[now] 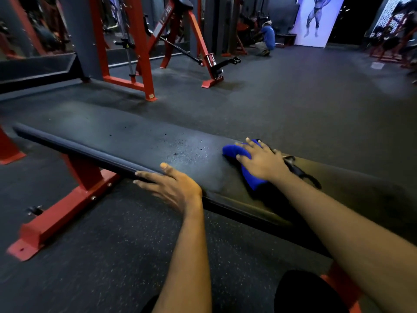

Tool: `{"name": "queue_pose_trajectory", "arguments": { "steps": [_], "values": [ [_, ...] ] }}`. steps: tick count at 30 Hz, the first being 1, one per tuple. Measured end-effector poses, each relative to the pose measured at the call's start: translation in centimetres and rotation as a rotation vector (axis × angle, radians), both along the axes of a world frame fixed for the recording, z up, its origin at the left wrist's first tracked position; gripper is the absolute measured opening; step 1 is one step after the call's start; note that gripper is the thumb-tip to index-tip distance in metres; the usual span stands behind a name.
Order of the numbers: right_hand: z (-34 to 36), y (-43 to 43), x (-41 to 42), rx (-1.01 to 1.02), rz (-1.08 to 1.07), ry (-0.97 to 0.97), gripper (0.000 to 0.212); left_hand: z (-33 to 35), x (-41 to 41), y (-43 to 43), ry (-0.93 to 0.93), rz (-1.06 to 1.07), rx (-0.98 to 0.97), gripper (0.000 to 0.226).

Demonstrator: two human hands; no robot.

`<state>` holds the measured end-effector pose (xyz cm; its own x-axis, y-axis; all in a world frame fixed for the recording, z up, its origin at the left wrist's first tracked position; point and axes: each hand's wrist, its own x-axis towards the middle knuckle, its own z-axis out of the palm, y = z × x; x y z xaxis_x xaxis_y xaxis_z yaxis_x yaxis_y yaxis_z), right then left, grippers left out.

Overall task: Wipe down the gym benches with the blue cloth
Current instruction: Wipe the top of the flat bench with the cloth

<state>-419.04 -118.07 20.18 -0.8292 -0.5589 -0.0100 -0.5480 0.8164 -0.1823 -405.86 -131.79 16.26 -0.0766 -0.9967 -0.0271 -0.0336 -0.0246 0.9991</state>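
From the head camera, a long black padded gym bench, the worktop (101, 141), runs from the left edge towards the lower right, standing on a red metal frame (67, 213) bolted at its foot. The blue cloth (234, 151) lies bunched on top of the worktop, right of its middle. The right hand (261, 161) presses flat on the cloth with its fingers spread and straight, so its grip is wide and it closes on nothing; blue fabric shows ahead of the fingertips and below the heel of the hand. The left hand (171, 188) rests on the near edge of the worktop, left of the cloth and apart from it. Its fingers lie straight along the edge and the thumb is on top, so that grip is wide as well.

Small dark specks (180, 152) dot the pad between the two hands. A thin dark thing (297, 170) lies on the pad just beside the right wrist; what it is cannot be told. Beyond, on the dark speckled floor (293, 98), stands a red exercise machine (140, 53). Far back, a person in a blue shirt (268, 37) crouches near a lit poster (316, 19) of a muscular figure.
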Motion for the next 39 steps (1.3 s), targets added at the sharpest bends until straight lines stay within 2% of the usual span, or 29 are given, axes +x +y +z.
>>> {"name": "queue_pose_trajectory", "arguments": {
  "steps": [3, 6, 9, 13, 15, 18, 21, 23, 27, 29, 31, 34, 39],
  "values": [
    [-0.2, -2.0, -1.9, 0.009, -0.076, -0.012, 0.057, 0.2, 0.0, 0.0, 0.020, -0.005, 0.007, 0.066],
    [-1.1, 0.7, 0.6, 0.013, 0.113, 0.053, 0.059, -0.2, -0.2, -0.2, 0.030, -0.010, -0.017, 0.067],
    [-0.7, 3.5, 1.1, -0.001, 0.163, 0.022, 0.054, -0.6, -0.4, -0.4, 0.041, -0.005, -0.011, 0.067],
    [0.4, -1.0, -2.2, 0.023, -0.147, -0.001, 0.054, -0.2, -0.2, -0.3, 0.046, -0.001, -0.009, 0.067],
    [0.3, -3.1, -2.4, 0.042, -0.180, 0.005, 0.054, -0.2, -0.2, -0.4, 0.044, 0.001, -0.011, 0.067],
    [-0.5, -1.6, -0.9, 0.048, 0.031, 0.059, 0.055, -0.4, -0.2, -0.3, 0.043, -0.009, -0.016, 0.068],
    [-0.3, 0.8, -0.4, -0.055, 0.203, 0.003, 0.052, -0.4, -0.3, -0.5, 0.036, -0.008, -0.012, 0.069],
    [0.1, 0.1, -1.6, -0.058, 0.160, -0.001, 0.052, -0.2, -0.1, -0.3, 0.027, -0.009, -0.013, 0.068],
    [0.3, -4.4, -2.9, -0.008, -0.076, 0.024, 0.052, -0.1, -0.1, -0.4, 0.032, -0.010, -0.009, 0.068],
    [0.0, -4.7, -2.2, 0.007, -0.015, 0.053, 0.053, -0.2, -0.1, -0.4, 0.033, -0.008, -0.010, 0.068],
    [-0.5, -3.2, -1.5, -0.012, 0.152, 0.089, 0.052, -0.5, -0.2, -0.6, 0.034, -0.014, -0.022, 0.069],
    [-0.7, -1.6, -2.2, -0.065, 0.263, 0.014, 0.052, -1.0, -0.5, -0.8, 0.027, -0.011, -0.027, 0.070],
    [0.3, -6.7, -3.6, -0.026, 0.000, 0.025, 0.051, -0.9, -0.4, -0.6, 0.032, -0.006, -0.028, 0.068]
  ]
}}
